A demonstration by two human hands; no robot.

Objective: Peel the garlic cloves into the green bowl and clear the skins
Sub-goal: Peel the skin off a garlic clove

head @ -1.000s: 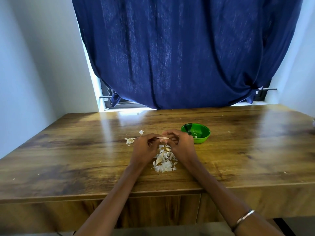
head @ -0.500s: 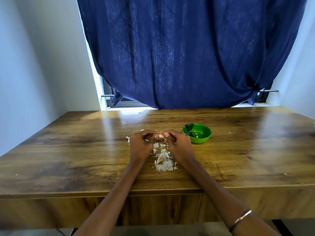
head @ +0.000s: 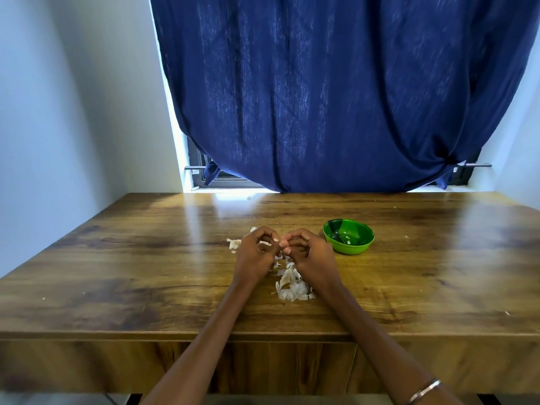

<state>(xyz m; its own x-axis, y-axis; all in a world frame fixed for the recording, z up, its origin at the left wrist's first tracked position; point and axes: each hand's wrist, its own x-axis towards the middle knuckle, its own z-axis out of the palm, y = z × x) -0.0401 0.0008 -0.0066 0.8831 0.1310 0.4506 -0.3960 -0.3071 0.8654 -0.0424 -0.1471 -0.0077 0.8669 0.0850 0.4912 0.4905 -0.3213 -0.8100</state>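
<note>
My left hand (head: 257, 255) and my right hand (head: 306, 254) meet over the middle of the wooden table (head: 146, 273), fingers curled toward each other. Between their fingertips sits a small pale garlic clove (head: 266, 243), mostly hidden; both hands pinch at it. Below the hands lies a heap of white garlic skins (head: 292, 285). A few more skins (head: 233, 244) lie just left of my left hand. The green bowl (head: 348, 236) stands to the right of my right hand, a hand's width away, with something small and dark inside.
A dark blue curtain (head: 336, 97) hangs over the window behind the table's far edge. White walls close in on the left and right. Tiny skin crumbs dot the table surface. The table's front edge (head: 263, 336) runs under my forearms.
Both hands have stayed over the skin heap, working the clove between their fingertips. The strip of skin that stretched between them a second ago is now shorter. The view has tilted slightly.
</note>
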